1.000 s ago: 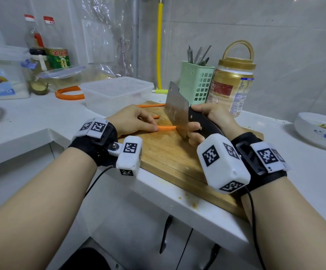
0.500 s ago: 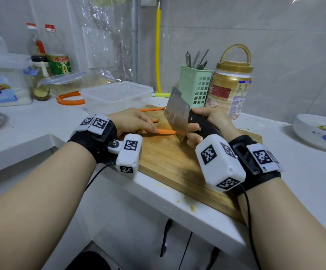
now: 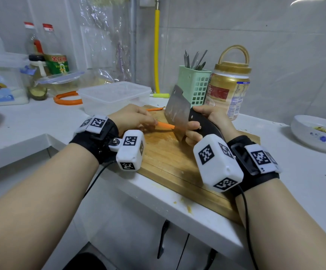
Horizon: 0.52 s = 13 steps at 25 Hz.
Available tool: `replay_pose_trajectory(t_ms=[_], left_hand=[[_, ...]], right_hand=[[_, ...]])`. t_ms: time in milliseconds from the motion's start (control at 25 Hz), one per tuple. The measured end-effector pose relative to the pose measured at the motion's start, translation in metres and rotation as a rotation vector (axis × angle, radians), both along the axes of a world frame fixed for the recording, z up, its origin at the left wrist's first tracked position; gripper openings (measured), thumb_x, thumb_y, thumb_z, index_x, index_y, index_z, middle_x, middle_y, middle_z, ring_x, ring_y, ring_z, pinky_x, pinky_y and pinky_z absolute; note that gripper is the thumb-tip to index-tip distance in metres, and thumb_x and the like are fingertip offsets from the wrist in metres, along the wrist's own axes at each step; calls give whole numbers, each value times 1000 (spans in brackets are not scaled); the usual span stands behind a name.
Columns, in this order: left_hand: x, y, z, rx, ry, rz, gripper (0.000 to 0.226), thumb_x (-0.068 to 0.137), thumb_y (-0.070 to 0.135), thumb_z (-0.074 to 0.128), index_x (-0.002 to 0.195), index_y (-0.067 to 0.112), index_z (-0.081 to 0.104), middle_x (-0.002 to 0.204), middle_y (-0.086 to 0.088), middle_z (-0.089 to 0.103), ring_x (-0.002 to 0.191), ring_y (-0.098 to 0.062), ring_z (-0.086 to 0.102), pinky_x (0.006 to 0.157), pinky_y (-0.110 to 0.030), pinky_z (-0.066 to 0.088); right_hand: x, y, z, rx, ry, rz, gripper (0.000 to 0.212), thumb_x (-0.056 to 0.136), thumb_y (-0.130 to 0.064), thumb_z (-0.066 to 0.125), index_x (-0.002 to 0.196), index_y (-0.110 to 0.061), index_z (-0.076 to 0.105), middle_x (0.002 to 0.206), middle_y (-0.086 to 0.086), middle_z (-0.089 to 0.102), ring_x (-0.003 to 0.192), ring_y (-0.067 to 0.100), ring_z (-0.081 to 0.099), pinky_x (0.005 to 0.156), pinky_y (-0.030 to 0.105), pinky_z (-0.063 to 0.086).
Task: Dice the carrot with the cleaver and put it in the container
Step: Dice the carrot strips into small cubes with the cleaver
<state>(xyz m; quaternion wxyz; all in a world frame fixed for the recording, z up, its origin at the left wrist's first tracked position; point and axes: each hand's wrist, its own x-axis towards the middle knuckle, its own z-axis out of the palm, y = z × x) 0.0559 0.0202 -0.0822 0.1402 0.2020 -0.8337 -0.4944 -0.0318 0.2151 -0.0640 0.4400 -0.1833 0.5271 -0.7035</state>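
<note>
Board-top: carrot between hands (cleaver at its end).

The left hand covers the near end of the carrot strip, and the cleaver hides its far end. Behind the cleaver, the jar label is too small to read.

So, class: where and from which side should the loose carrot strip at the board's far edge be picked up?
Pinch the carrot strip across its middle, from above. It lies flat and thin on the board, so only its long sides offer purchase; the cleaver blocks its right end.
</note>
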Motion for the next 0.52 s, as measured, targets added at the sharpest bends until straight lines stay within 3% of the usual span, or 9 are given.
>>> replay_pose_trajectory(t_ms=[120,280,520], left_hand=[[-2,-3,-3,-29,2,-26,13,86,15,71,95,6,74,82,9,68,54,7,55,55,-12,39],[-4,-9,-10,-59,-22,-90,5,80,17,77,85,16,76,103,16,71,94,7,61,73,-10,40],[-3,-14,-13,-97,-19,-123,5,79,16,78,84,19,78,103,15,71,94,19,57,73,2,36]], right_hand=[[-1,-1,1,-9,-6,8,23,96,-31,36,84,-12,37,44,2,37,30,18,32,49,24,21],[-1,1,2,-41,-11,-14,25,97,-32,35,83,-11,39,43,1,37,29,18,33,45,20,28],[1,1,2,-37,11,4,25,97,-33,35,85,-12,42,43,1,36,29,18,33,47,23,26]])
